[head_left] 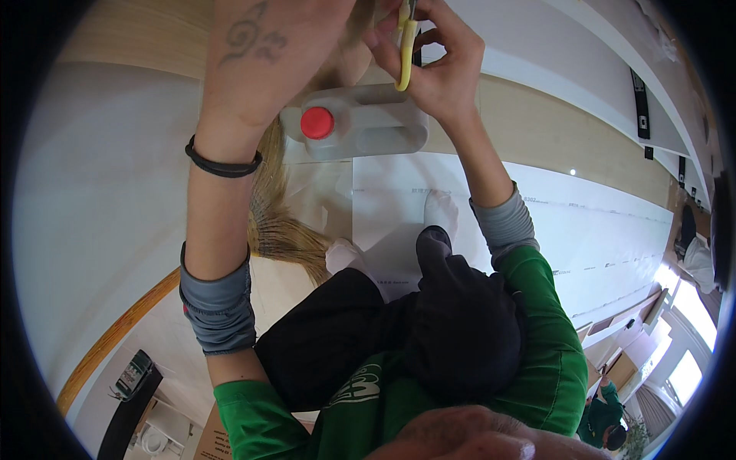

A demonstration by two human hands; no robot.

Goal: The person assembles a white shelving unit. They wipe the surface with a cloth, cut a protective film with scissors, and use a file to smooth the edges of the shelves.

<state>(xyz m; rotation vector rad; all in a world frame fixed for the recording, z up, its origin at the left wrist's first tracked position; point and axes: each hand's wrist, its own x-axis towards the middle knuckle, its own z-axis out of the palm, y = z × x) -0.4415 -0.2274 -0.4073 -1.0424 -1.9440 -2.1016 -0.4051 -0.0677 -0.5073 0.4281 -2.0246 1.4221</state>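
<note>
My right hand [448, 65] is raised at the top of the view, its fingers closed round a yellow-handled tool [406, 54]. The handle is a slim loop; its far end runs out of the picture, so the exact kind does not show. Close beside it on the left is my left hand [295, 42], seen from the back, its fingers hidden or cut off by the upper edge. Below both hands, a translucent plastic jug [376, 138] with a red cap [317, 123] lies or stands on the floor. A straw broom [287, 238] is beside my left forearm.
White printed sheeting [590, 238] covers floor under and right of my feet. A pale panel [107, 184] is on the left. At lower left is a dark ledge [115, 414] bearing a small green device [136, 373]. Another person [606, 414] is far off at lower right.
</note>
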